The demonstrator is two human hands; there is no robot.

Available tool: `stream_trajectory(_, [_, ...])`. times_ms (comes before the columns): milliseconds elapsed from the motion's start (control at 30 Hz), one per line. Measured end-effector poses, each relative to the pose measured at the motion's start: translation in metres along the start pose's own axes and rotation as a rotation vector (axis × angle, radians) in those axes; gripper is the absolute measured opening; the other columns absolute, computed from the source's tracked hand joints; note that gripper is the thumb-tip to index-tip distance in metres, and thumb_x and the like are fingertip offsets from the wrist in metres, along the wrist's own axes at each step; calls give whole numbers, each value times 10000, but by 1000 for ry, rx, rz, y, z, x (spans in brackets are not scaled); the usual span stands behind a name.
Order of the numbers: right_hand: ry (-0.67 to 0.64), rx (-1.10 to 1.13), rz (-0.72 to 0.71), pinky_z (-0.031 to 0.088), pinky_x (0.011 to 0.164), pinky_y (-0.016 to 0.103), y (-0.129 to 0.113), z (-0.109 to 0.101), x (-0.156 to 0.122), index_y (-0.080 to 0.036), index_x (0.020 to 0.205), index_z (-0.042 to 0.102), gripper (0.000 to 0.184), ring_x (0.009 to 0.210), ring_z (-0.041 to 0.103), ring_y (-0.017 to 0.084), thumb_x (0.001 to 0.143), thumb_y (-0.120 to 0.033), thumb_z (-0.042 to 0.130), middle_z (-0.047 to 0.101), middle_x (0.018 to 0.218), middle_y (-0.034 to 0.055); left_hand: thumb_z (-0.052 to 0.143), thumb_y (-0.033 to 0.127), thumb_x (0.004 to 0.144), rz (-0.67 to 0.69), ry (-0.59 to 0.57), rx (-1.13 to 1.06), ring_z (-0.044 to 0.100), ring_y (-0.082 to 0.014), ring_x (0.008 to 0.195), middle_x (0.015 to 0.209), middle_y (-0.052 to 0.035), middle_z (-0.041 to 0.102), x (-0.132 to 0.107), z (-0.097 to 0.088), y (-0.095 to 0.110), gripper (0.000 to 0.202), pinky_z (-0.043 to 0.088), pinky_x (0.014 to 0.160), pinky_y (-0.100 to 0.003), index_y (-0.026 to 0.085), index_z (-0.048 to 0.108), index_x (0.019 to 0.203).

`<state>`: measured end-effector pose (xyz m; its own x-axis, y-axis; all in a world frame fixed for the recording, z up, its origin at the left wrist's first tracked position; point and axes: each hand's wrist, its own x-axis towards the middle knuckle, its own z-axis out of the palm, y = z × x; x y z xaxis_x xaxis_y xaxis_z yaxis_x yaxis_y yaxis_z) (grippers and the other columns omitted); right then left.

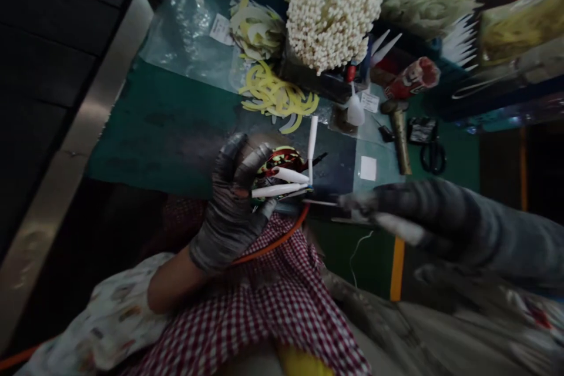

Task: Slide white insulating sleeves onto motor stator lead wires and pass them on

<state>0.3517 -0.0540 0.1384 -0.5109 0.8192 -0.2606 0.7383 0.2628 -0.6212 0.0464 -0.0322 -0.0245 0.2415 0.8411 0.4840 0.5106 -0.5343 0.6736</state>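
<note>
My left hand (231, 205), in a grey glove, is closed around a small bundle of white petal-shaped pieces (286, 183) joined at one end, with one piece standing upright. An orange cord (273, 242) runs from under that hand across my lap. My right hand (396, 211), also gloved and blurred by motion, pinches a thin dark wire or needle (319, 202) whose tip points at the joint of the white pieces. A red, black and yellow patterned object (284, 158) lies just behind the bundle.
On the green work surface (176, 123) lie yellow curved strips (277, 97), pale petals (255, 29), a block of white-tipped stamens (332, 9), a small white bottle (355, 108), a hammer-like tool (399, 129), scissors (434, 153) and clear plastic bags (189, 23). A checked apron (273, 305) covers my lap.
</note>
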Motion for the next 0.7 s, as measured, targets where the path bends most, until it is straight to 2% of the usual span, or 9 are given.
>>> stream_trajectory(133, [345, -39, 307, 743, 840, 428, 76, -4, -50, -310, 1382, 778, 320, 932, 870, 282, 1095, -349, 641, 890, 1184, 107, 762, 143, 886, -16, -27, -20, 513, -386, 1654, 1767, -107, 499, 3, -4, 1, 976, 530, 1348, -559, 401, 423, 1764])
stream_trajectory(233, [424, -285, 503, 700, 1001, 611, 132, 24, -56, -236, 1423, 740, 410, 1124, 835, 389, 1077, -403, 597, 832, 1291, 202, 753, 135, 868, -10, -47, -19, 505, -381, 1661, 1780, -99, 487, 5, -6, 1, 1001, 525, 1355, -561, 397, 413, 1772])
stream_trajectory(300, [546, -456, 554, 648, 1029, 766, 145, 50, -45, -147, 1416, 737, 484, 1217, 791, 478, 1056, -429, 577, 786, 1336, 271, 733, 125, 871, 2, -50, -20, 487, -374, 1675, 1777, -92, 491, 6, -7, 1, 999, 507, 1373, -557, 389, 407, 1777])
stream_trajectory(400, [721, -385, 362, 623, 1106, 763, 120, 85, -15, -118, 1537, 660, 619, 1338, 732, 497, 1028, -470, 681, 738, 1414, 294, 715, 110, 879, 8, -69, -27, 448, -379, 1704, 1789, -97, 469, 6, -8, 3, 991, 475, 1397, -572, 367, 401, 1782])
stream_trajectory(433, [673, -231, 252, 644, 1126, 691, 105, 95, -3, -167, 1657, 559, 709, 1352, 736, 449, 1029, -456, 720, 721, 1474, 265, 716, 110, 880, 14, -71, -29, 445, -382, 1706, 1790, -105, 466, 6, -7, 3, 986, 470, 1400, -577, 357, 404, 1782])
stream_trajectory(467, [522, -56, 178, 647, 1159, 625, 89, 103, 9, -249, 1773, 406, 807, 1379, 740, 393, 1052, -412, 730, 678, 1576, 230, 717, 114, 882, 18, -68, -29, 446, -385, 1705, 1790, -115, 464, 5, -7, 3, 977, 469, 1401, -577, 344, 410, 1780])
stream_trajectory(533, [445, 131, 33, 587, 1255, 640, 62, 114, 34, -303, 1825, 263, 973, 1517, 665, 399, 1015, -437, 784, 618, 1686, 196, 725, 138, 896, 22, -45, -20, 462, -386, 1691, 1789, -126, 467, 4, -6, 4, 944, 477, 1397, -571, 330, 429, 1772])
stream_trajectory(633, [377, 206, -7, 478, 1370, 629, 44, 122, 67, -237, 1798, 291, 911, 1654, 542, 384, 1030, -407, 750, 534, 1771, 206, 722, 177, 929, 1, -30, -9, 467, -382, 1689, 1815, -112, 446, 2, -3, 4, 912, 485, 1394, -569, 358, 424, 1771])
stream_trajectory(700, [343, 254, -2, 477, 1383, 593, 43, 123, 80, -191, 1751, 350, 821, 1650, 550, 361, 1040, -368, 722, 536, 1754, 233, 719, 179, 932, 5, -27, -9, 453, -375, 1700, 1813, -107, 449, 1, -1, 4, 921, 470, 1408, -559, 361, 409, 1780])
